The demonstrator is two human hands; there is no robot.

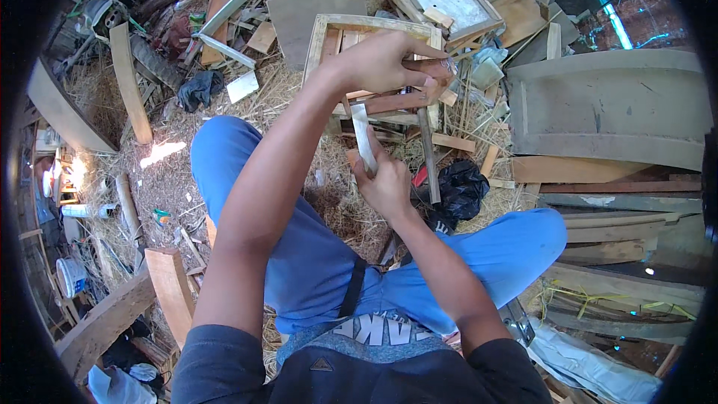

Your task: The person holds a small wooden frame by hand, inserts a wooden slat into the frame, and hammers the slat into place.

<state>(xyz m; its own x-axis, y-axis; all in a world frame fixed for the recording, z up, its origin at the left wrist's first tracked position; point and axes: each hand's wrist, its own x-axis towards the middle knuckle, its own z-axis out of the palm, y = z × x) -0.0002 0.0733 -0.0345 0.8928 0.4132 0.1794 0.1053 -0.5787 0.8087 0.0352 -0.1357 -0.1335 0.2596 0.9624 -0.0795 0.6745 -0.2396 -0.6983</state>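
My left hand (pixel 385 61) reaches out over a wooden frame (pixel 320 37), its fingers closed on the end of a reddish-brown wood piece (pixel 437 71). Just below that hand lies a reddish-brown wooden bar (pixel 390 103). Nearer to me, my right hand (pixel 385 185) grips a flat, pale, blade-like strip (pixel 363 135) that points up toward the bar. The fingers hide its lower end, so I cannot tell whether it is a chisel or another blade. A dark upright stick (pixel 428 157) stands right of the strip.
A black plastic bag (pixel 460 188) lies beside my right knee. Large curved wooden panels (pixel 606 105) and stacked boards (pixel 613 202) fill the right side. Scrap wood, straw and a grey board (pixel 310 15) cover the ground ahead. A wood block (pixel 168 284) stands at left.
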